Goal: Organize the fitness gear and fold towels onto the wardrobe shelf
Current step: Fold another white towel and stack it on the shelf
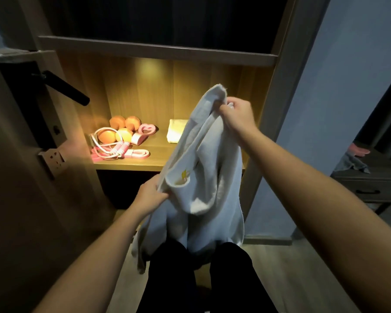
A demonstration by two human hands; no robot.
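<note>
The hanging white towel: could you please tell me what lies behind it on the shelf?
A folded pale towel, partly covered by the white towel; the shelf's right side is hidden.

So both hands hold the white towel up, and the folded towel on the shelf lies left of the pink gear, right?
No: the head view shows the folded towel lying right of the pink gear on the shelf. The left hand and right hand do hold the white towel up.
</note>
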